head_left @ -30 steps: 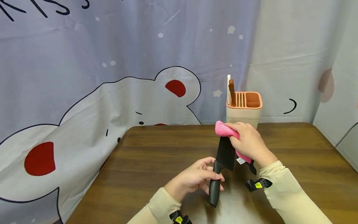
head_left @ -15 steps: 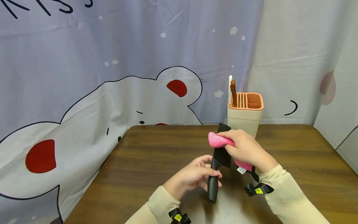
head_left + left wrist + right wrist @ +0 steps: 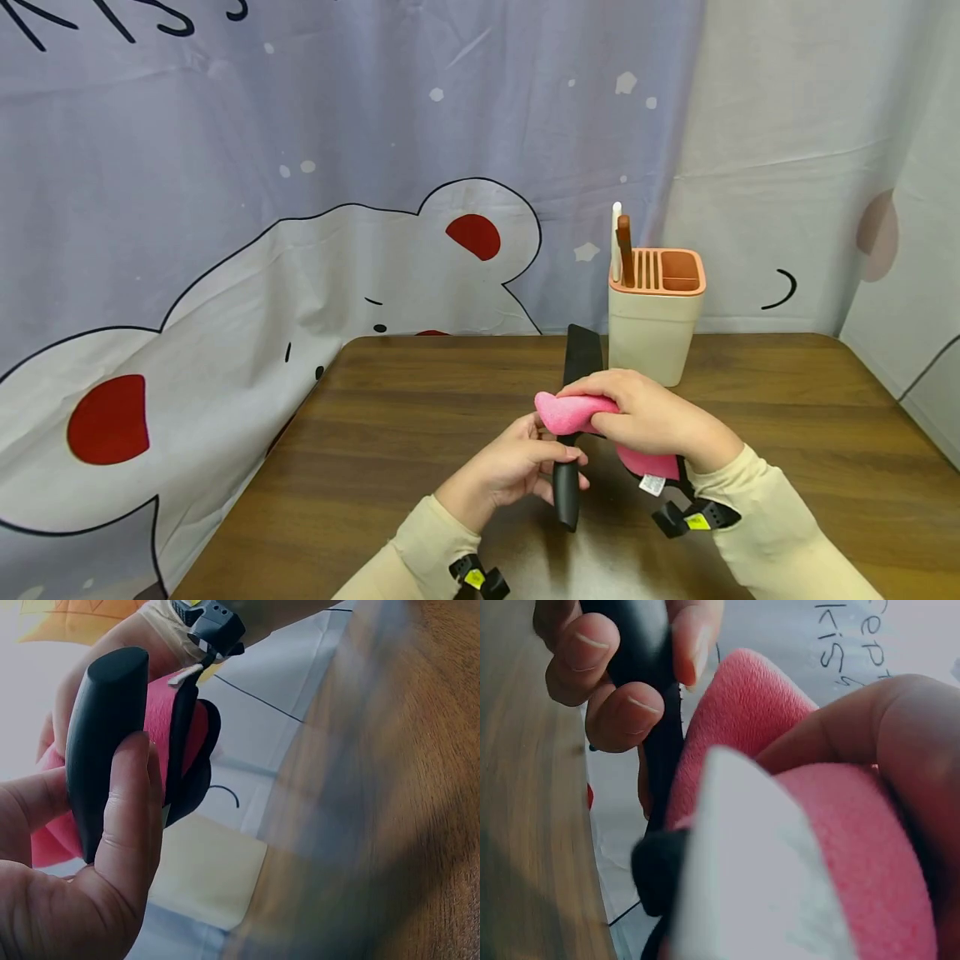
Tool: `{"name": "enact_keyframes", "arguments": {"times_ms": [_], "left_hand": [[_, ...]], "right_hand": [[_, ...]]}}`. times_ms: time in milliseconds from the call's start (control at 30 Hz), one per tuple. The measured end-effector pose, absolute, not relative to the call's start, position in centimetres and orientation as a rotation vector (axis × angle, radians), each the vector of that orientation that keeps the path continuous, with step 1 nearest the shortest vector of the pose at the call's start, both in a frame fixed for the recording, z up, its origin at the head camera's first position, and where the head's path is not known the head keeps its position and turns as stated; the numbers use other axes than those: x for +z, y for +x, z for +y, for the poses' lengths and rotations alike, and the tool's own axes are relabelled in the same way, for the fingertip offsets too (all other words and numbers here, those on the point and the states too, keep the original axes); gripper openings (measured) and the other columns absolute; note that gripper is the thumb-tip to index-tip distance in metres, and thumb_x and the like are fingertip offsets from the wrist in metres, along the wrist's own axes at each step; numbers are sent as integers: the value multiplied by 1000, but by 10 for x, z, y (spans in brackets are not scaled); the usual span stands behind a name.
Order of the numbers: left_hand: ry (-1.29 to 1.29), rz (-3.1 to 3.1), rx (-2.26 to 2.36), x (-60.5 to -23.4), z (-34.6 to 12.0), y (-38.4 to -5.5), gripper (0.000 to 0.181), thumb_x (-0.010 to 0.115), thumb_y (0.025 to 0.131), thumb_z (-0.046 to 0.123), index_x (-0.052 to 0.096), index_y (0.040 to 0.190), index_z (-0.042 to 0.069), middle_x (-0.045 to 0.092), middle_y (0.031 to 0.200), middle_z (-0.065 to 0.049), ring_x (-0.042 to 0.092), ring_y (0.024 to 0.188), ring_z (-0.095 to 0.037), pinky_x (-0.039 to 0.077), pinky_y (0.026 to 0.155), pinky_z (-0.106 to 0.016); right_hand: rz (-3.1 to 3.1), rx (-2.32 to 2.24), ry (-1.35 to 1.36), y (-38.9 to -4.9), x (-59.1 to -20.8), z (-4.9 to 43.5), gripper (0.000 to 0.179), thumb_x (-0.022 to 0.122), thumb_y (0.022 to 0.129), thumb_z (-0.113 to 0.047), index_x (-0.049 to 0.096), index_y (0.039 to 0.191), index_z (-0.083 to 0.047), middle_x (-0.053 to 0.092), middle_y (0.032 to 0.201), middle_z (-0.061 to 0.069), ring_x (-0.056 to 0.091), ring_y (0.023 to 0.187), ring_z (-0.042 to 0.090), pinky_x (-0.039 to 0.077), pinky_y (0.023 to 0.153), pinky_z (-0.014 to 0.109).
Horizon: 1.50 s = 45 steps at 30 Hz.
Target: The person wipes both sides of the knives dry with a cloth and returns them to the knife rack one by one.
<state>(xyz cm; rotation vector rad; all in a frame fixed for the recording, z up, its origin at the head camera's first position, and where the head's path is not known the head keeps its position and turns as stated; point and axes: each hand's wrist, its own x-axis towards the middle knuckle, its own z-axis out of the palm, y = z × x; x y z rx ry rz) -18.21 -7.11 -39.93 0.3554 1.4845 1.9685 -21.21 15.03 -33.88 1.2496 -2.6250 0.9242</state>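
My left hand (image 3: 498,471) grips the black handle of a broad-bladed kitchen knife (image 3: 582,354), whose blade points away toward the back of the table. In the left wrist view the knife handle (image 3: 105,735) stands between the thumb and fingers. A pink cloth (image 3: 574,414) with dark edging and a white tag is held in my right hand (image 3: 648,421). It lies across the blade close to the handle, hiding that part of the knife. The right wrist view has the cloth (image 3: 742,705) against the knife, with the tag (image 3: 757,870) blurred in front.
Behind the right hand stands a cream knife block (image 3: 652,337) with an orange slotted top. A white-handled and a brown-handled utensil (image 3: 625,250) stick up from its left slots. The brown wooden table (image 3: 420,400) ends at a printed curtain (image 3: 337,125).
The right hand has drawn the pink cloth down the blade from its far end to near the handle, baring the upper blade. The knife has tilted slightly left; the left hand still holds it.
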Motion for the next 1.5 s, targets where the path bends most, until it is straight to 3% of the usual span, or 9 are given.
{"name": "enact_keyframes", "arguments": {"times_ms": [300,500,667,800,933,1067,1367,1500], "left_hand": [[355,1489,1971,-399,-70,-182,50,61,94,1,47,142,11,72,95,-4,77,77,-17,61,53,-34],[362,1477,1944,-401,-68,-181,34,61,94,0,50,123,14,73,96,-4,77,79,-17,61,53,-35],[403,1462,1915,-403,-65,-179,33,60,93,-1,51,120,16,73,96,-3,77,79,-17,61,53,-34],[425,1459,1867,-404,-62,-176,35,61,93,0,51,123,17,74,97,-2,77,80,-18,61,54,-34],[442,1466,1824,-403,-60,-172,37,62,93,2,51,125,17,74,96,-1,77,80,-17,61,53,-34],[438,1472,1837,-402,-60,-171,36,61,93,2,52,125,14,74,95,-1,76,79,-16,60,53,-32],[370,1515,1913,-404,-63,-175,27,60,91,1,52,115,12,73,89,0,76,73,-15,60,53,-31],[340,1531,1947,-403,-65,-178,31,61,92,3,50,119,10,73,90,0,76,73,-15,61,54,-31]], "right_hand": [[-2741,1169,1257,-211,-329,166,47,55,91,0,71,125,-28,72,105,-9,64,78,8,55,68,25],[-2705,1164,1037,-215,-322,191,43,59,95,-6,68,132,-26,73,112,-2,65,77,7,55,67,25],[-2645,1063,734,-224,-317,208,44,56,97,-10,65,138,-23,73,115,7,64,77,17,53,65,27],[-2613,985,559,-231,-322,207,44,55,98,-14,63,141,-19,70,123,14,62,93,27,51,72,35],[-2611,891,583,-235,-332,195,46,57,94,-11,64,140,-17,69,130,16,63,101,30,51,83,45],[-2654,836,640,-234,-342,183,47,61,93,-13,64,140,-18,70,130,14,65,104,29,53,87,49],[-2704,851,837,-224,-346,168,44,65,91,-13,69,133,-23,75,112,0,62,91,15,52,80,35],[-2680,846,1010,-219,-342,164,42,64,89,-11,70,129,-24,73,104,-9,59,85,9,51,78,29]]}}
